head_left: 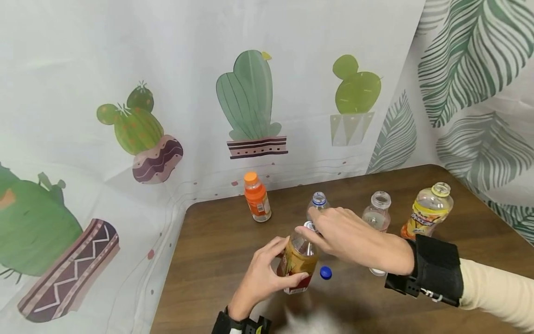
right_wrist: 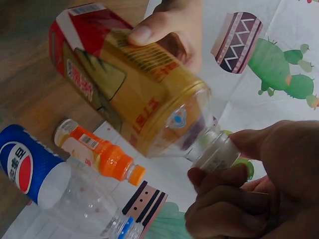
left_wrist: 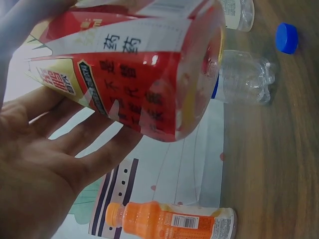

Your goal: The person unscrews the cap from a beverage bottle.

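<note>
Your right hand [head_left: 350, 239] covered the neck of the red-and-gold bottle [head_left: 298, 264] from the head view, so the cap [right_wrist: 215, 153] showed only in the right wrist view, pinched between your curled fingers [right_wrist: 219, 181] and thumb. Your left hand [head_left: 263, 278] gripped the bottle's body, thumb across the label, and held it near the front of the wooden table [head_left: 208, 250]. The right hand also hid most of the blue-capped bottle [head_left: 318, 202] behind it; the right wrist view showed a Pepsi logo on its blue label. The held bottle's label carried Chinese characters, white on red, too skewed to read surely. The yellow label on the open bottle [head_left: 427, 211] at far right was too small to read. A loose blue cap [head_left: 326, 272] lay just right of the held bottle. The orange bottle [head_left: 257, 197] stood near the table's back edge, with bare wood to its left and in front. A clear open bottle [head_left: 377, 213] stood behind your right wrist.
</note>
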A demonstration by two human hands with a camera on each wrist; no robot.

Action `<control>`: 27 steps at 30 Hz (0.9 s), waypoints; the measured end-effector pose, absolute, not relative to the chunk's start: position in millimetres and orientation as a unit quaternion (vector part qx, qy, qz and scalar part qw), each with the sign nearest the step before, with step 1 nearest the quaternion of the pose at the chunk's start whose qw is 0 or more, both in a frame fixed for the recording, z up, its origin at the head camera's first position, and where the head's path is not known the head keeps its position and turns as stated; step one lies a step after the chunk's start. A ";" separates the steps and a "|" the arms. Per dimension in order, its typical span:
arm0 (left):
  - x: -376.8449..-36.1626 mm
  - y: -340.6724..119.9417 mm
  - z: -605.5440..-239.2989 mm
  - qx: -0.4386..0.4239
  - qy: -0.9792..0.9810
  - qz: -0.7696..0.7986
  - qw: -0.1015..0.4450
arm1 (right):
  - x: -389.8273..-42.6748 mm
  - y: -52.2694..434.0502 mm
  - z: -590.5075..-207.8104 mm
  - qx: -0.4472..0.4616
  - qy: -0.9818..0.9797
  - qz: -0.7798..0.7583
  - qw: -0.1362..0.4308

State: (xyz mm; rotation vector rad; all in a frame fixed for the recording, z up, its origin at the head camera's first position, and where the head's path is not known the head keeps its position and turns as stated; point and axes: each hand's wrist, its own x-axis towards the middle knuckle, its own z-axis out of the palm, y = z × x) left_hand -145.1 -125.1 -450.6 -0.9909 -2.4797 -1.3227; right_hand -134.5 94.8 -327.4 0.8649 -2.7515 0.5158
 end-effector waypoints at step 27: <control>-144.8 -127.9 -448.4 -0.376 -0.802 -0.465 -0.004 | -136.2 113.8 -344.6 0.464 -0.855 0.148 0.178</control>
